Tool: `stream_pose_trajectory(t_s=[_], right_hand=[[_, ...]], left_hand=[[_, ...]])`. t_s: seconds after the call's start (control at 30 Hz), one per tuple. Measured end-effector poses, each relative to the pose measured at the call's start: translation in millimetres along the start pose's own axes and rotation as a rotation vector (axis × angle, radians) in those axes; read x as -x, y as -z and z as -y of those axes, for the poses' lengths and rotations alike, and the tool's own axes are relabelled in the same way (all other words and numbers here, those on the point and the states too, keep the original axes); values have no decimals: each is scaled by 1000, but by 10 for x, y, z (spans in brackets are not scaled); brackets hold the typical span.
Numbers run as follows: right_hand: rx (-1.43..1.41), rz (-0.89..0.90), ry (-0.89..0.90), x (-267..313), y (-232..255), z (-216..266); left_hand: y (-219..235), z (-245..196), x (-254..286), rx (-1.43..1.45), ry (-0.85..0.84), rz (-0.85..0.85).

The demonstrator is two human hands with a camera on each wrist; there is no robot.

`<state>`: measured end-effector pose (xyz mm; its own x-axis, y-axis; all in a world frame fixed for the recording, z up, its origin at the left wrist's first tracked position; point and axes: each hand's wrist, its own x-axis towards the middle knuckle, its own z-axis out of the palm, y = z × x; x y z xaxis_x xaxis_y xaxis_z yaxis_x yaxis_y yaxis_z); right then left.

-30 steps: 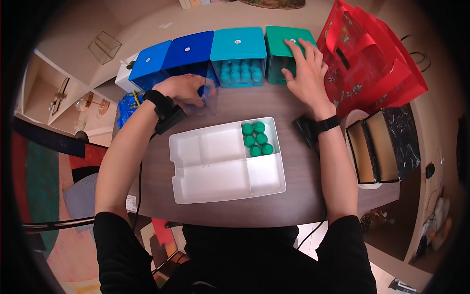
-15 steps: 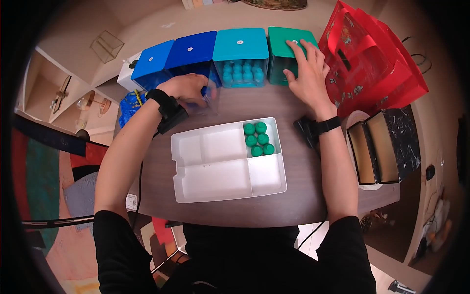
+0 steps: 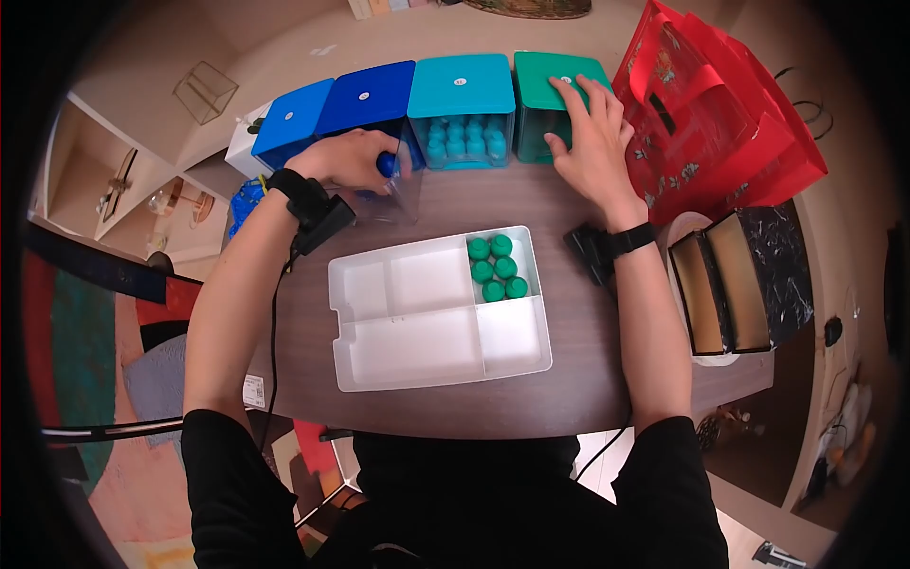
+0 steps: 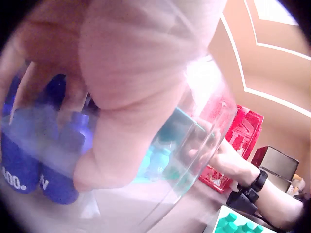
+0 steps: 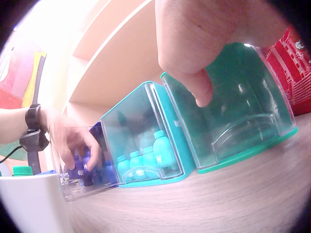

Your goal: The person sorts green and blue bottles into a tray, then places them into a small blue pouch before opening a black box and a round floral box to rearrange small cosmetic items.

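Observation:
My left hand [image 3: 351, 161] is inside the pulled-out clear drawer of the dark blue box [image 3: 365, 98]. Its fingers and thumb are curled round dark blue bottles [image 4: 60, 167], which the left wrist view shows side by side; the fingertips are partly hidden. In the right wrist view, the left hand [image 5: 77, 145] is seen gripping them through the clear drawer wall. My right hand [image 3: 597, 142] rests with spread fingers on the lid of the green box [image 5: 238, 107], its thumb at the front. A white divided tray [image 3: 412, 346] holds several green bottles [image 3: 494, 268] in one compartment.
A turquoise box [image 3: 462, 85] with turquoise bottles stands between the two hands' boxes, and a lighter blue box [image 3: 292, 119] at the left. Red bags [image 3: 711, 133] and a black marbled box [image 3: 777, 275] lie to the right. Cables run by both wrists.
My left hand has shifted slightly up in the drawer and its wrist has turned a little; more of a blue bottle shows by the fingers. The right hand stays on the green lid.

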<state>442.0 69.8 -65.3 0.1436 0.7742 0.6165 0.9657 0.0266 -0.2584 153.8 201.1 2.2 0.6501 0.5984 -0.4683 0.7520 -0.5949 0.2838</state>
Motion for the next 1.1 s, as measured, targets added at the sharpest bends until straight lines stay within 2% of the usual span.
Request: stream_pose_trajectory(t_s=[0.07, 0.13, 0.17, 0.3, 0.37, 0.6, 0.67, 0.73, 0.8, 0.87, 1.0, 1.1], right_hand=[[1, -4, 1, 3, -2, -11], [8, -8, 7, 6, -16, -20], [5, -7, 5, 7, -20, -16], [20, -8, 6, 16, -12, -19], [19, -10, 13, 9, -11, -11], [16, -7, 11, 11, -6, -8], [15, -9, 12, 9, -9, -12], [11, -15, 14, 11, -13, -17], [11, -17, 13, 11, -8, -18], [9, -16, 15, 10, -13, -13], [26, -6, 13, 7, -4, -14], [25, -4, 16, 7, -3, -12]], left_hand=[[43, -23, 47, 24, -45, -8], [127, -236, 244, 161, 69, -51], [128, -230, 266, 137, 24, -64], [167, -232, 339, 81, 26, -30], [143, -140, 358, 107, -96, -114], [260, -217, 672, 170, -100, -160], [272, -165, 743, -37, -329, -298], [318, -382, 959, -9, -284, -282], [301, -482, 1102, 15, -367, -337], [242, -528, 1182, -11, -538, -374], [-44, -861, 1316, 52, -558, -287], [-344, -916, 1251, 90, -543, -164]])
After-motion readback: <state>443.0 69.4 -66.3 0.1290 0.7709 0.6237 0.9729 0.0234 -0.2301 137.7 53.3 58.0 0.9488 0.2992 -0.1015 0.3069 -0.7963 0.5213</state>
